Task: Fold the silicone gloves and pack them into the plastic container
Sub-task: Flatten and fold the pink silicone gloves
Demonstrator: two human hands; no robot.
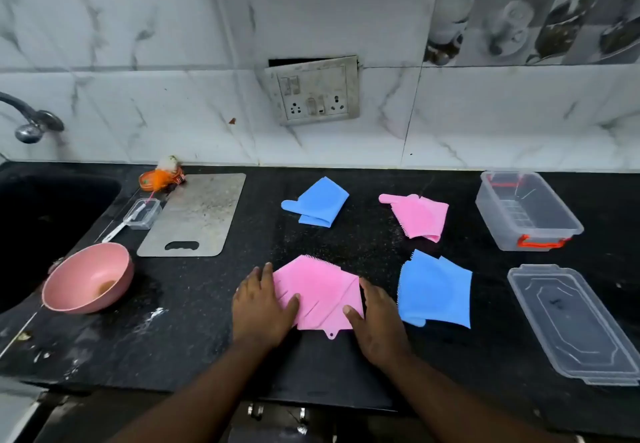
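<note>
From the head view, we press our left hand (pixel 261 307) and right hand (pixel 377 325) flat on the near pink glove (pixel 320 295) on the bench (pixel 194 321), fingers straight and gripping nothing. The open plastic container (pixel 526 210) stands far right. The springy silicone may unfold once we lift off, or skid on the slick bench.

Home kitchen, black stone counter (pixel 207 338), sink (pixel 52 221), tap (pixel 31 120), marble-look wall tiles (pixel 156 44)

Single head-worn view, wide-angle (straight edges bow). Faces forward and down across black countertop (pixel 194 331) to tiled wall (pixel 156 20); close range, forearms (pixel 194 397) cross bottom edge, sink (pixel 52 217) at left margin.
</note>
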